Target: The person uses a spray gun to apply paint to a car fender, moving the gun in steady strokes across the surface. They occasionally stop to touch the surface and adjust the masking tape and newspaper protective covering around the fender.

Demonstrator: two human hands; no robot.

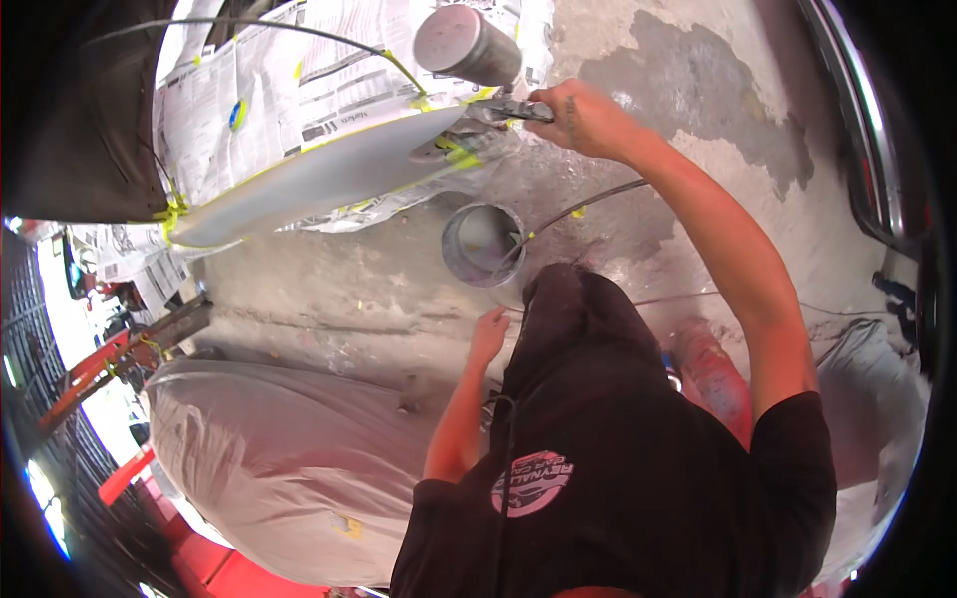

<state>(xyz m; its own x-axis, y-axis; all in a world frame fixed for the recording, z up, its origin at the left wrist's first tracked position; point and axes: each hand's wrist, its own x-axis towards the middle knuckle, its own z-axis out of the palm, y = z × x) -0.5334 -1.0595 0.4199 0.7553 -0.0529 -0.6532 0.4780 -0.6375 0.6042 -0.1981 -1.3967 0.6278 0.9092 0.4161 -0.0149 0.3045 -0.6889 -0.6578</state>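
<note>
The right hand is closed around a spray gun (or so it looks; the details blur here), with a grey cup just above it in the view. The gun is at the right end of a smooth grey panel, though I can't tell whether they touch. Newspaper and yellow tape border the panel. The left hand hangs low beside the person's dark shirt, near a round bucket on the floor; whether its fingers hold anything, I can't tell. Plastic sheeting covers something large at lower left.
</note>
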